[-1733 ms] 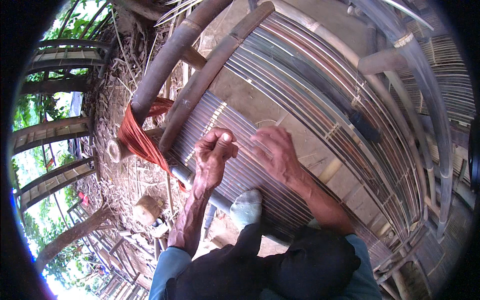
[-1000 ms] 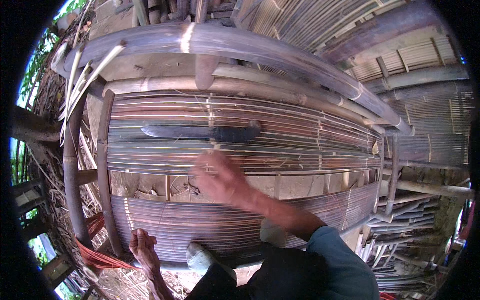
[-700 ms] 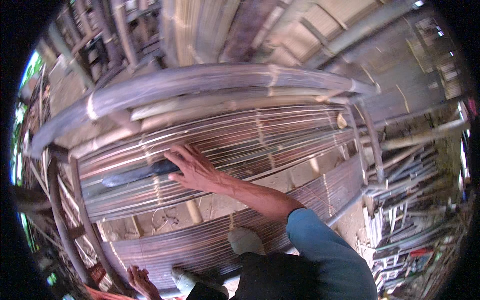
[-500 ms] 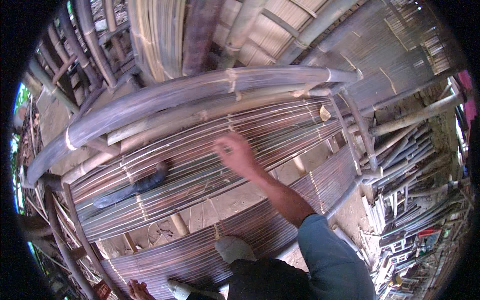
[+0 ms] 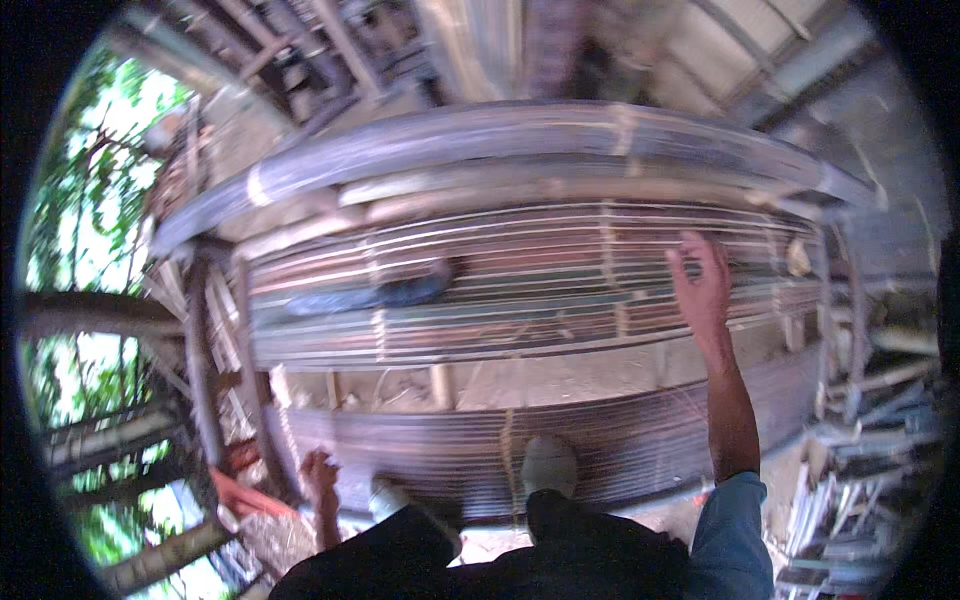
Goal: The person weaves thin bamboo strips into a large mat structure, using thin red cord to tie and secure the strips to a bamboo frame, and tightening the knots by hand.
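Observation:
My right hand (image 5: 703, 285) is over the right half of a bamboo slatted bench seat (image 5: 530, 265). Its thumb stands apart from the fingers, and I see nothing between them. Low at the left, my left hand (image 5: 320, 472) hangs near the end of a lower slatted bamboo platform (image 5: 640, 440); motion blur hides its finger pose. A dark, curved, blade-like tool (image 5: 415, 288) lies on the left half of the seat, away from both hands. Thin pale strips run lengthwise across the slats. My shoes (image 5: 549, 466) rest on the lower platform.
A thick bamboo rail (image 5: 480, 135) runs along the seat's far side. Bamboo posts (image 5: 203, 350) stand at the left end. Cut bamboo pieces (image 5: 840, 500) are piled at lower right. An orange-red item (image 5: 250, 497) lies at lower left, and green foliage (image 5: 95, 210) shows beyond.
The view has swung left, so the bench sits further right and more level. My right hand is nearer the seat's right end. More of my left hand shows. The blade-like tool stays on the seat.

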### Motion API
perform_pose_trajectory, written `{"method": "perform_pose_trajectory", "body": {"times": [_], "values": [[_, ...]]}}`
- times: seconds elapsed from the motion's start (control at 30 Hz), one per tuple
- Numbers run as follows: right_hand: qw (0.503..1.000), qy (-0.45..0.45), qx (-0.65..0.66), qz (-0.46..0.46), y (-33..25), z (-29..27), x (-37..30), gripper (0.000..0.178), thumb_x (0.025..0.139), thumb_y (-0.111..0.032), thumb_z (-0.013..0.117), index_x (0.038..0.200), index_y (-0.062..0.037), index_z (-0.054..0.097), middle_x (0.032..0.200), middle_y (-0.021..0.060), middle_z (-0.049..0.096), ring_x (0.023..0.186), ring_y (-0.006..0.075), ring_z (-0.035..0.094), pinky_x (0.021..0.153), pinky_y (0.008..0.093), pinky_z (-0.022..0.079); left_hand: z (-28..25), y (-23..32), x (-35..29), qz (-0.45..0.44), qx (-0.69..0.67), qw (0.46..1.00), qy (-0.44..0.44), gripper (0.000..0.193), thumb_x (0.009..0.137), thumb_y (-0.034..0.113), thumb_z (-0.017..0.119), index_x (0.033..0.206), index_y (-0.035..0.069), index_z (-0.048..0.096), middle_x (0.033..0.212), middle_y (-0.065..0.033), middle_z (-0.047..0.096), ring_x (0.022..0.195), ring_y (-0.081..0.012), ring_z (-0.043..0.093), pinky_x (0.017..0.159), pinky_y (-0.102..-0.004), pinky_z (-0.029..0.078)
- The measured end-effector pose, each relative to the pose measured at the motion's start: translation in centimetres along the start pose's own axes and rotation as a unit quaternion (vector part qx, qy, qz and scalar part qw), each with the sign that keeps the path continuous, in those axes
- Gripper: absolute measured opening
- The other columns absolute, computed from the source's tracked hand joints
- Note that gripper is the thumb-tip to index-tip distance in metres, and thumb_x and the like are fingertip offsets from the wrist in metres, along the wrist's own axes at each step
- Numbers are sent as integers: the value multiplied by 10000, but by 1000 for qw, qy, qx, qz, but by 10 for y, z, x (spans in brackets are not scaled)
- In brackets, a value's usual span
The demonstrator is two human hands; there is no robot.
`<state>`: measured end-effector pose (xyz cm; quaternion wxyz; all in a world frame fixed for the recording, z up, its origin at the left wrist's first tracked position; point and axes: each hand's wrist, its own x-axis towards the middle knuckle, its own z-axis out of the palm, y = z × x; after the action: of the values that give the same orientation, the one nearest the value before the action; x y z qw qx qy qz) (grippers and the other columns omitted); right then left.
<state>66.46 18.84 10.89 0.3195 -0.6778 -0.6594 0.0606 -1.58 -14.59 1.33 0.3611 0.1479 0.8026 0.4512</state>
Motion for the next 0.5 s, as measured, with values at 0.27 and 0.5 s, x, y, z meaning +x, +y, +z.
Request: {"method": "perform_pose_trajectory", "body": {"times": [0.27,0.5], "values": [[907,-213,161,-326,-233,178,2,488,867,-336,721,1227,-35,587,1158,152,616,1086,310,589,935,465,496,60,62,-52,41,38,998,-20,307,982,308,607,842,34,598,585,-1,504,470,-75,461,423,-243,359],[834,-441,43,-330,-272,238,-2,238,788,-171,690,948,5,689,843,197,670,824,343,672,772,500,526,76,28,-62,88,107,987,-76,303,983,291,595,897,1,611,764,-33,567,719,-111,502,618,-276,436]]}}
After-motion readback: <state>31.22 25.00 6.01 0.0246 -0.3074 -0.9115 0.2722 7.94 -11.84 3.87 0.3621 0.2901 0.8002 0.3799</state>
